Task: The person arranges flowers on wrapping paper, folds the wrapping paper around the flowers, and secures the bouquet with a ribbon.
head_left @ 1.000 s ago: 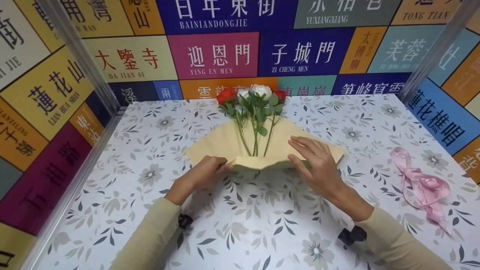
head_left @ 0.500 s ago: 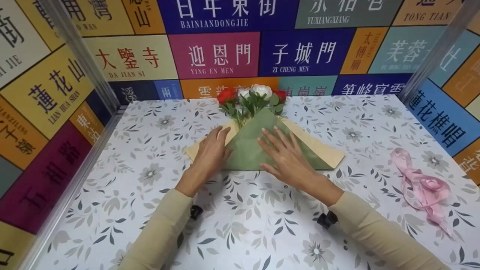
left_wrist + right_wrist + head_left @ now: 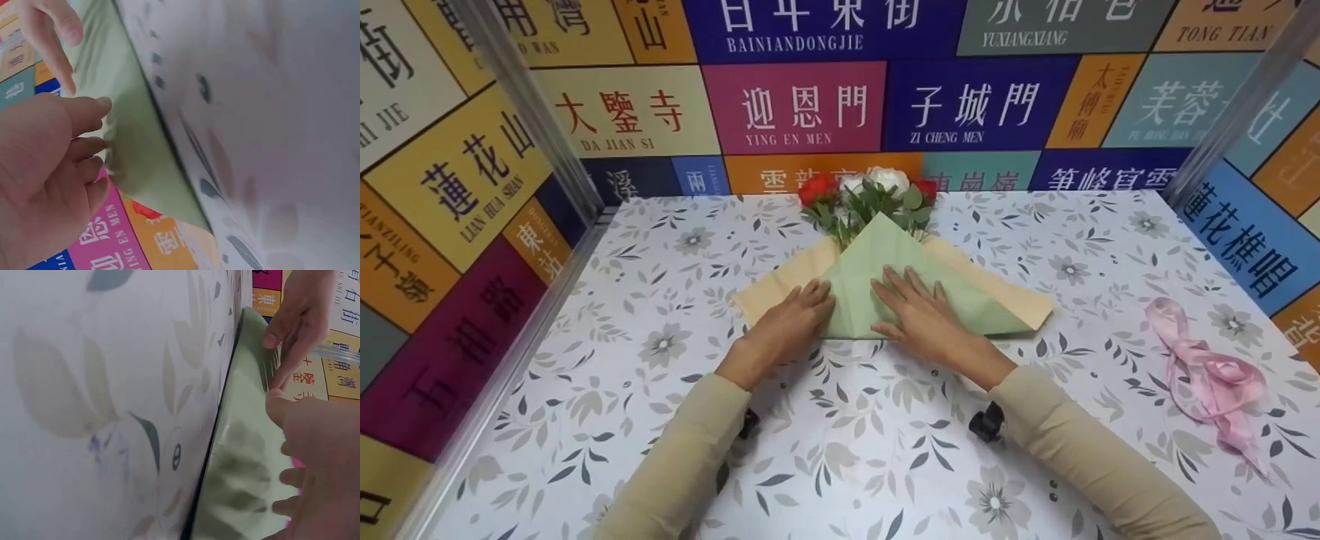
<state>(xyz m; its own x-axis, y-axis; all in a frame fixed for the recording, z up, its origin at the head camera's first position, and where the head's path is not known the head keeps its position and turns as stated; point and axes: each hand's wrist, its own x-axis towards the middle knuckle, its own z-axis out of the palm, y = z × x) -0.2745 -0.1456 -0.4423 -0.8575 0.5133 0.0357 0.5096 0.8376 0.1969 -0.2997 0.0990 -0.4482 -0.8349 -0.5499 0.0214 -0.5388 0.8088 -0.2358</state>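
A sheet of wrapping paper (image 3: 855,274), green on one face and cream on the other, lies folded up over the stems of a bunch of red and white roses (image 3: 889,180). Its green flap points at the flowers, while cream paper spreads out to both sides. My left hand (image 3: 791,322) rests on the left part of the flap, fingers at its edge. On the middle of the flap my right hand (image 3: 922,315) lies with fingers spread. In the left wrist view the fingertips touch the green paper (image 3: 124,107). Most of the stems are hidden.
A pink ribbon (image 3: 1215,375) lies loosely bunched on the right of the table. The table (image 3: 840,465) has a white cover with grey flowers and leaves. Panels with coloured lettering (image 3: 795,105) stand behind and along both sides.
The paper's near edge has been folded up over the stems, green face showing. Both hands have let go of the edge and lie on the flap, the right hand having moved left.
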